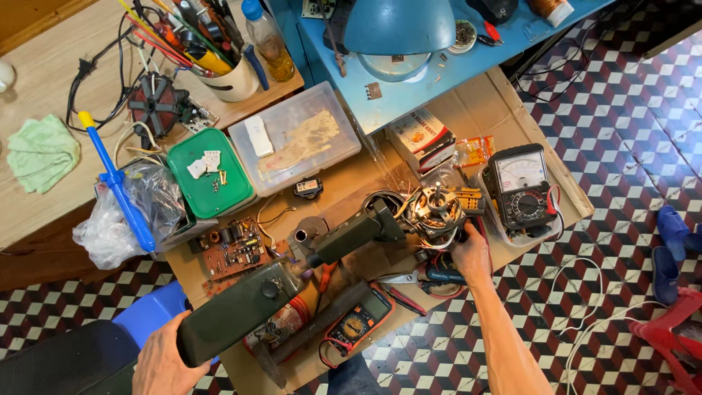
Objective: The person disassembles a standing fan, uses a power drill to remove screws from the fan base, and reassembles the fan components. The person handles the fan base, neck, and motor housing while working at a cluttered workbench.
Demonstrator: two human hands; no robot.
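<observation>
My left hand [162, 360] grips the lower end of a long dark-green fan housing [248, 300] that runs diagonally up to the right. At its far end sits a bare electric motor [433, 208] with copper windings and loose wires. My right hand [472, 252] rests against the motor's lower right side, fingers curled on it. A blue-handled tool [442, 276] lies just left of that wrist.
A sheet of cardboard [482, 102] carries an analog multimeter [523, 189], a digital multimeter [358, 318], a circuit board [235, 250], red-handled pliers [398, 296], a green lid [208, 172] and a clear plastic box [296, 135]. A blue table [446, 66] and wooden bench [51, 80] stand behind.
</observation>
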